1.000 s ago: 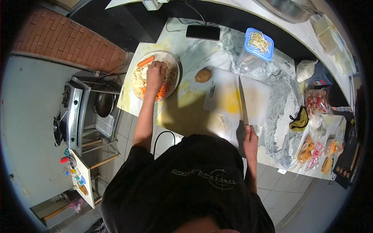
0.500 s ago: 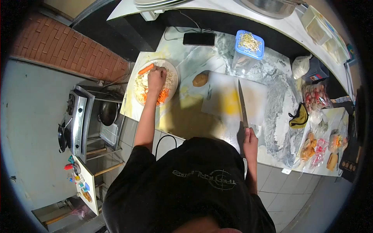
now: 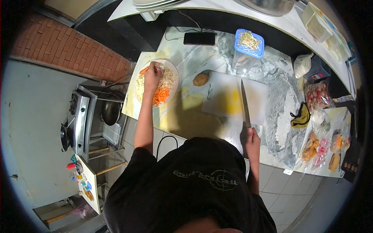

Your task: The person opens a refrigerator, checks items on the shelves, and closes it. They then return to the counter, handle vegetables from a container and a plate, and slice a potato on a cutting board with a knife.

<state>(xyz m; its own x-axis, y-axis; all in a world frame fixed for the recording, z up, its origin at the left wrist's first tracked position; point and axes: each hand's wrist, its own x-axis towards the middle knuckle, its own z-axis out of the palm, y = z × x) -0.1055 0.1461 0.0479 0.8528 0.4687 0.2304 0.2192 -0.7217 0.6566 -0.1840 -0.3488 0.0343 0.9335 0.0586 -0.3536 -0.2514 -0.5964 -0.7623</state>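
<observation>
Overall, a marbled counter (image 3: 281, 120) bears a white cutting board (image 3: 257, 92) and, left of it, a plate (image 3: 176, 86) of shredded vegetables (image 3: 161, 96); a knife (image 3: 245, 103) extends over the board, handle enclosed by the right hand (image 3: 253, 140); the left hand (image 3: 151, 79) curls above the plate, its hold indeterminable; a potato (image 3: 200, 79) lies beside the board; a carrot (image 3: 143, 71) shows beside the left hand.

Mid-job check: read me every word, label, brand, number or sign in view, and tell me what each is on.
No text reads clearly.
Black shirt: pale lettering beside a crosshair emblem, upside down and too blurred to quote.
Dark container at the far right: small red marking, too small to read.
Knife: no readable marking on the blade.
Phone: dark screen, nothing readable.
</observation>
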